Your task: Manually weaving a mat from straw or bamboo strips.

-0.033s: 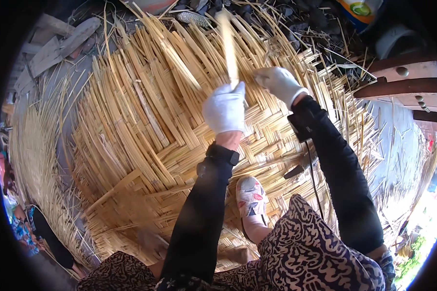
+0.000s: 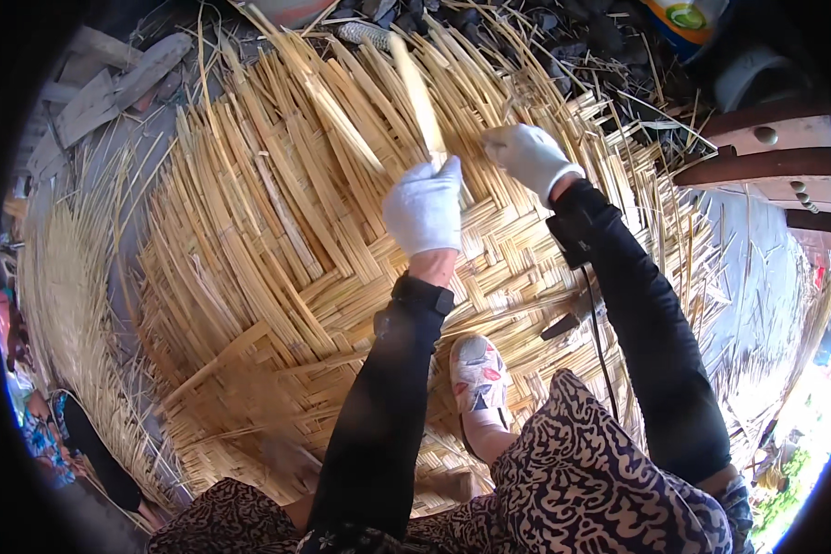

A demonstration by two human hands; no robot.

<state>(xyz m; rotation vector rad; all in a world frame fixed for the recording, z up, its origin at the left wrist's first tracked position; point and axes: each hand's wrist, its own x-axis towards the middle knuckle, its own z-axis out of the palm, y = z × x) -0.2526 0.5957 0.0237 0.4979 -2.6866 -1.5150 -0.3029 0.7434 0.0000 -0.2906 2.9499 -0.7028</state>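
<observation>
My left hand [image 2: 423, 209], in a white glove, is closed with the thumb up around a pale flat reed strip [image 2: 417, 100]. The strip rises from the fist, its far end blurred. To its right my right hand [image 2: 529, 152], also gloved, is low over the reeds with its fingers drawn together. Whatever those fingers hold is hidden. Beneath both hands spreads a woven reed mat [image 2: 489, 249], in a zigzag weave near me. Beyond the weave, long loose reed ends [image 2: 277, 157] fan out at the far side and left.
My shoe [image 2: 478, 371] stands on the mat, beside a dark blade-like piece [image 2: 560, 326]. A black cable [image 2: 596, 342] hangs by my right forearm. Wooden boards [image 2: 120, 88] lie far left, a corn cob [image 2: 367, 35] at the far edge, brown-edged furniture [image 2: 766, 152] at right. Another person's arm [image 2: 102, 457] shows lower left.
The upper end of the reed strip has swung left and slightly down. My left hand has shifted a little left; the right hand has barely moved.
</observation>
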